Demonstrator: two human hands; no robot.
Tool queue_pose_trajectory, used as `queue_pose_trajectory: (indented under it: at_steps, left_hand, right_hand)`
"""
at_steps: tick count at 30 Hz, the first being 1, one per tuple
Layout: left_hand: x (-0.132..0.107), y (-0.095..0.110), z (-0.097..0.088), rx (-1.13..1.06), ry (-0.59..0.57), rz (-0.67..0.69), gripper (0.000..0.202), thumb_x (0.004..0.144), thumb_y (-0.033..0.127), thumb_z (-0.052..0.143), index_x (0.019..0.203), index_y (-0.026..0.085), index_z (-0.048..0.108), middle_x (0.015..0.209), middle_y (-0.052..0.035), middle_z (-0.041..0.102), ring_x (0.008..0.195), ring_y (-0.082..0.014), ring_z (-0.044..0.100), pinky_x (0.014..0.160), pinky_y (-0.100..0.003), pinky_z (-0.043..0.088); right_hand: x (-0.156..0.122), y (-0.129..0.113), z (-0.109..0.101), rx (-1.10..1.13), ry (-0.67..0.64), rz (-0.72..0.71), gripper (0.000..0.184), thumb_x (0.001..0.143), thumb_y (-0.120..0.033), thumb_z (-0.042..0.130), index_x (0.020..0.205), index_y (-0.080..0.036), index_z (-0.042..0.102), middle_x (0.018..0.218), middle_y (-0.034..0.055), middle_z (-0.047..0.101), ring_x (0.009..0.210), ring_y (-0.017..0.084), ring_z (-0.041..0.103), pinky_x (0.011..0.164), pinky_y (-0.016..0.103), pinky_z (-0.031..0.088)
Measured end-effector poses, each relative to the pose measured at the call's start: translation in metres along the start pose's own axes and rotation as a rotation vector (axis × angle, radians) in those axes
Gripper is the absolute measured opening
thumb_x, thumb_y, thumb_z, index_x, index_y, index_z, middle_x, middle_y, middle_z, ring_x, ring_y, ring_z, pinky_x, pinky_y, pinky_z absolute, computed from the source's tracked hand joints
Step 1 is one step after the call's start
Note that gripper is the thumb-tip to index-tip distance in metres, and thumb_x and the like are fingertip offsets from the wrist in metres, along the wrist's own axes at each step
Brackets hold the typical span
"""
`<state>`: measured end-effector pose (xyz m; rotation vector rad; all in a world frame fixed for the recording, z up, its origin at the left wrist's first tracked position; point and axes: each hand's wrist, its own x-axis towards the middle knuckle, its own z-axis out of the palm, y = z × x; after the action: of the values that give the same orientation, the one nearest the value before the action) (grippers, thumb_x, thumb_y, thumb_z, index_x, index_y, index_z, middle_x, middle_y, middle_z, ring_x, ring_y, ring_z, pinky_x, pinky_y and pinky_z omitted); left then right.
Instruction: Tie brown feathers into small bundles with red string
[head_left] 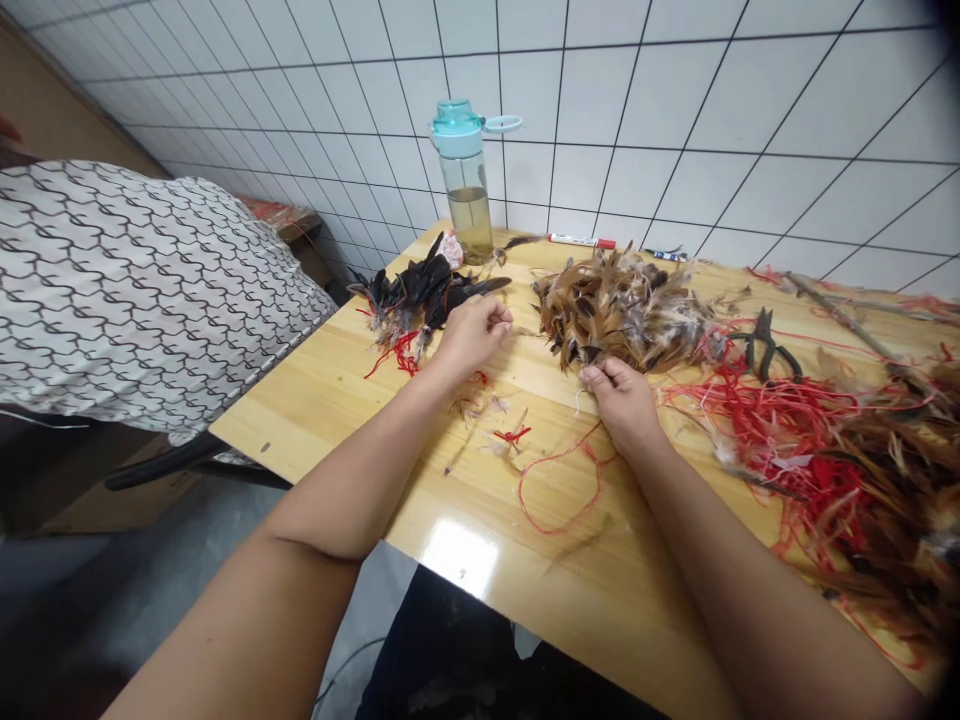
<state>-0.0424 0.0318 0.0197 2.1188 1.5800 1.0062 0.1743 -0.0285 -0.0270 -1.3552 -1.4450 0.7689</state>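
My left hand (pixel 478 330) is closed, its fingertips pinched together over the table beside a bunch of black feathers (pixel 427 290) tied with red string. Whatever is between those fingertips is too small to make out. At the near edge of a large pile of brown feathers (pixel 615 305), my right hand (pixel 624 395) pinches a small dark feather (pixel 591 353), with a thin white strand hanging below the fingers. A loop of red string (pixel 561 525) lies on the table and runs up toward my right wrist.
A water bottle (pixel 469 205) stands near the tiled wall, with a red-and-white marker (pixel 581 241) to its right. Black-handled pliers (pixel 763 348) lie beside tangled red string (pixel 795 450) and more brown feathers (pixel 907 480). Patterned cloth (pixel 150 290) is at left of the wooden table (pixel 300 410).
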Motion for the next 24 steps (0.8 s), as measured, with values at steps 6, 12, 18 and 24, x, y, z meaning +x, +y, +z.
queue_pose_trajectory:
  at_steps: [6,12,18,24]
  left_hand:
    - [0.006,-0.026,0.005,0.254,-0.058,-0.004,0.012,0.075,0.017,0.059,0.081,0.015,0.069,0.085,-0.0067,0.061,0.077,-0.0164,0.054,0.077,-0.030,0.043]
    - [0.009,-0.025,0.031,0.243,-0.109,0.199,0.023,0.082,0.023,0.056,0.098,0.019,0.072,0.099,-0.0080,0.063,0.097,-0.0213,0.052,0.090,-0.034,0.039]
    - [0.012,-0.021,0.041,0.270,-0.129,0.254,0.017,0.084,0.020,0.053,0.088,0.019,0.069,0.095,-0.0070,0.064,0.093,-0.0226,0.050,0.087,-0.036,0.036]
    - [0.004,-0.013,0.030,0.312,-0.156,0.322,0.015,0.076,0.006,0.049,0.082,0.016,0.057,0.090,-0.0101,0.058,0.090,-0.0233,0.048,0.081,-0.035,0.036]
  right_hand:
    - [-0.001,-0.007,-0.001,0.045,0.032,0.077,0.024,0.076,-0.041,0.055,0.065,-0.020,0.055,0.054,-0.0032,0.045,0.057,0.013,0.040,0.054,0.025,0.032]
    - [-0.002,-0.007,0.000,0.050,0.024,0.085,0.023,0.076,-0.040,0.054,0.066,-0.020,0.057,0.054,-0.0032,0.046,0.055,0.012,0.040,0.053,0.025,0.031]
    - [-0.003,-0.010,0.001,0.018,0.012,0.080,0.024,0.077,-0.041,0.053,0.068,-0.019,0.058,0.056,-0.0030,0.049,0.053,0.012,0.039,0.052,0.025,0.031]
    - [-0.005,-0.014,-0.002,-0.044,0.039,0.059,0.024,0.078,-0.039,0.052,0.064,-0.019,0.055,0.056,-0.0027,0.049,0.053,0.012,0.039,0.052,0.025,0.031]
